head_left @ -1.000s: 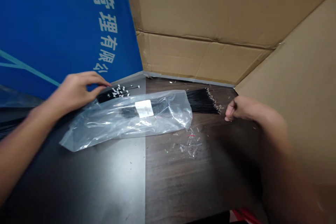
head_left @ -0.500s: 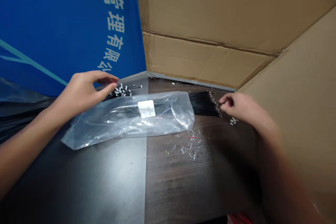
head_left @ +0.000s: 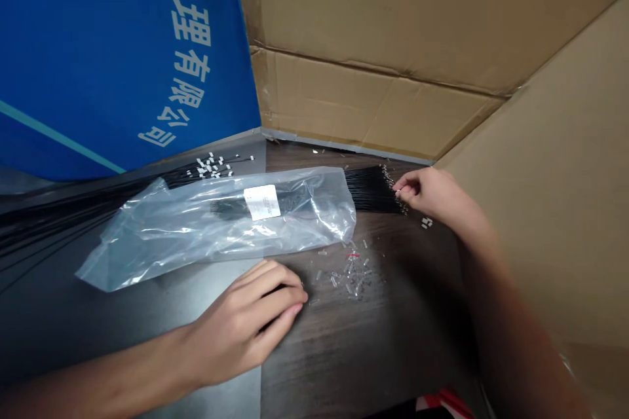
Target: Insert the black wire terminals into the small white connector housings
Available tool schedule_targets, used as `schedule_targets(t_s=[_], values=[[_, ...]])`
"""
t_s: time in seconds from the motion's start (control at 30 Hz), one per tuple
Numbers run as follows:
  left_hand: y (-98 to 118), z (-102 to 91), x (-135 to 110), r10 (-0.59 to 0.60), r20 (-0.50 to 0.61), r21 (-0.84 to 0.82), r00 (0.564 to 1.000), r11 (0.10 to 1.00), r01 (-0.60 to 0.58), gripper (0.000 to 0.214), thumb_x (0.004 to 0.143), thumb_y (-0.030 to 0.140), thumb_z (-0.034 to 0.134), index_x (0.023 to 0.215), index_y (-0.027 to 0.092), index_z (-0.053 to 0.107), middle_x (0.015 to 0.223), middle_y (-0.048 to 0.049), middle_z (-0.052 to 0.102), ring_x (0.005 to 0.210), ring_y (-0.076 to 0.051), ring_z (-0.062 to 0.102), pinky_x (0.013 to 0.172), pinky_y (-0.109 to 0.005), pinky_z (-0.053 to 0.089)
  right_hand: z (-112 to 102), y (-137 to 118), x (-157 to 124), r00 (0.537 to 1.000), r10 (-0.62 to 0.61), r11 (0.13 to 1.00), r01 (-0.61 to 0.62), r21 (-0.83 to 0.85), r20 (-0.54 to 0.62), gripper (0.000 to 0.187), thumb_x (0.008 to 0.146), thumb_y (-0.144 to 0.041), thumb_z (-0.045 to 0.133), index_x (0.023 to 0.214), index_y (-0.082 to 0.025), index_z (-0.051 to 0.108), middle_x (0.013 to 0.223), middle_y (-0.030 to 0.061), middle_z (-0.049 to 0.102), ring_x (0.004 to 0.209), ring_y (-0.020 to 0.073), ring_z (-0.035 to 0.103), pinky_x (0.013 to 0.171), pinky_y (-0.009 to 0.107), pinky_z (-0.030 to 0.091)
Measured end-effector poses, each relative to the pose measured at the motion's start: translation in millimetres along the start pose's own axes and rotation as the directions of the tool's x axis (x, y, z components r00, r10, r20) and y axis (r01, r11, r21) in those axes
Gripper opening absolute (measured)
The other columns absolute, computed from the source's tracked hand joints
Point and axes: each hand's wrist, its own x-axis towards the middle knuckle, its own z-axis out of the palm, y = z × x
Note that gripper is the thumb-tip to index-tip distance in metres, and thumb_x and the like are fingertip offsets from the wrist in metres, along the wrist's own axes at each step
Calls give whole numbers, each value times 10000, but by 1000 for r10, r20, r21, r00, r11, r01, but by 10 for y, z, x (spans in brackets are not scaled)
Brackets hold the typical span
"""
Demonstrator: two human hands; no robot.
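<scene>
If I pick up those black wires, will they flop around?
Probably yes. The black wires look thin and bendy, and their long ends fan out loosely at the left. The shiny plastic bag around them looks slippery, so they might slide about in it.

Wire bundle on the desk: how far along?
Looks done: white pieces sit on the wire ends at the left of the black wire bundle, which runs through a clear plastic bag. In hand: the right hand pinches the bundle's metal-tipped ends; the left hand rests on the desk, grip unclear. Left: loose clear pieces on the desk and a few loose white pieces beside the right hand.
</scene>
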Motion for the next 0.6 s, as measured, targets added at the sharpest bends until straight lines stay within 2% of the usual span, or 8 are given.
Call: schedule_targets(t_s=[0.1,0.2,0.37,0.6], values=[[-58,-6,-28,-42,72,-7,997,999,43,287,971,-28,559,1114,171,708,987,-98,725,893,-209,684,812,-324,571,-6,-15,-11,999,-39,999,39,12,-34,62,959,-179,738,900,-168,755,751,-19,713,686,143,649,769,313,558],[-63,-13,-20,-38,88,-17,995,999,39,284,981,-27,543,1112,169,702,978,-89,714,887,-201,670,814,-314,553,-22,-3,-35,994,-75,996,79,48,-84,155,861,-67,677,847,-173,789,689,-6,718,651,143,632,709,277,491],[-71,12,-47,-58,107,-26,993,998,61,249,1006,0,551,1108,170,701,994,-81,701,903,-191,650,826,-301,527,-66,45,-49,981,-93,985,115,128,-170,211,822,-119,614,840,-182,814,754,29,773,698,176,684,714,293,483],[-100,10,-61,-69,128,-35,989,997,74,233,1012,-3,549,1096,162,691,1014,-73,682,918,-179,623,842,-298,497,-51,61,-29,975,-18,968,73,242,-222,124,802,-196,646,790,-189,769,748,59,764,699,206,686,704,319,494]])
